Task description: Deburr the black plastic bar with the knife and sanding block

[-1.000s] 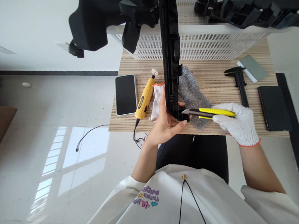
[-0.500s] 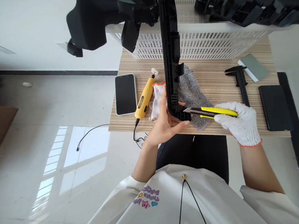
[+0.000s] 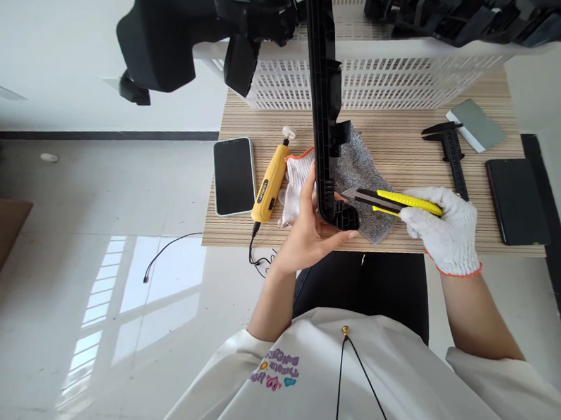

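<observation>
Progress: blade was out just beside the curved end of the long black part, contact unclear. Couldn't tell what was finished on it or left. More black parts sat at the white basket, beyond the fingers. Left hand, bare, came in from below, fingers and thumb curled around the near end. Gloved right hand angled inward, fingers pinching the yellow knife by its handle.

Long part: black, plastic-looking, ribbed, glossy in places. Cloth: grey, flecked, rough. Knife handle: yellow, plastic-looking, ridged. Knife blade: smooth, metallic. Glove: white, knitted. Tabletop: striped wood-grain, matt. Floor: glossy.
</observation>
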Tool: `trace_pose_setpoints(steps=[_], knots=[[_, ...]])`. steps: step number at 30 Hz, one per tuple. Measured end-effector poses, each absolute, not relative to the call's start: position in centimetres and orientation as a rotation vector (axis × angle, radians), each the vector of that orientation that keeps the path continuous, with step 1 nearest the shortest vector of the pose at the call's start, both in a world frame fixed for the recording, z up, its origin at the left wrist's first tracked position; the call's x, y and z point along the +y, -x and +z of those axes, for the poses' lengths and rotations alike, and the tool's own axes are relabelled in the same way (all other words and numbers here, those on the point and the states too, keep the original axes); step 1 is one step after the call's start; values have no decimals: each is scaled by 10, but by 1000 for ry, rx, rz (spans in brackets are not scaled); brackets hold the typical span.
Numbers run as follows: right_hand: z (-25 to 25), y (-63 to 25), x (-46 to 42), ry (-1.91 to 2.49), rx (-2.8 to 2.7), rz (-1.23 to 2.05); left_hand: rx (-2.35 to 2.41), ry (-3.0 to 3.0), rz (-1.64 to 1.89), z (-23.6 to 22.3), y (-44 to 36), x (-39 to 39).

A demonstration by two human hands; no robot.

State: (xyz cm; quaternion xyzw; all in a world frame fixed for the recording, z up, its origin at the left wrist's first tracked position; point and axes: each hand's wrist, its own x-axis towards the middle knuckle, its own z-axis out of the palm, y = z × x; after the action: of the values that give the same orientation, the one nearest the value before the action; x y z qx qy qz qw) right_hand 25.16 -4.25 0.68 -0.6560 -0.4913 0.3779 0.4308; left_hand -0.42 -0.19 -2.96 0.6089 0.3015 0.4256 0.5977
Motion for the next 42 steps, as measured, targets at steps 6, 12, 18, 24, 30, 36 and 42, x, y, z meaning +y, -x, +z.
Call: trace_pose_setpoints(steps=[6,12,18,24,30,36,42], knots=[[8,-247,-42,1622,-1107,992,727,-1389,966,-27,4,-3],[9,-246,-42,1615,-1075,1011,714,-1488,986,-30,5,-2],[9,-245,-43,1641,-1097,1034,684,-1462,968,-30,6,-3],[12,-243,-42,1650,-1114,1062,685,-1343,905,-24,7,-4],[11,-244,-43,1657,-1119,1062,599,-1341,936,-24,5,-1],[9,-244,-43,1613,-1052,1032,653,-1382,962,-23,4,0],[10,-245,-44,1659,-1139,1019,632,-1328,930,-20,5,-1]])
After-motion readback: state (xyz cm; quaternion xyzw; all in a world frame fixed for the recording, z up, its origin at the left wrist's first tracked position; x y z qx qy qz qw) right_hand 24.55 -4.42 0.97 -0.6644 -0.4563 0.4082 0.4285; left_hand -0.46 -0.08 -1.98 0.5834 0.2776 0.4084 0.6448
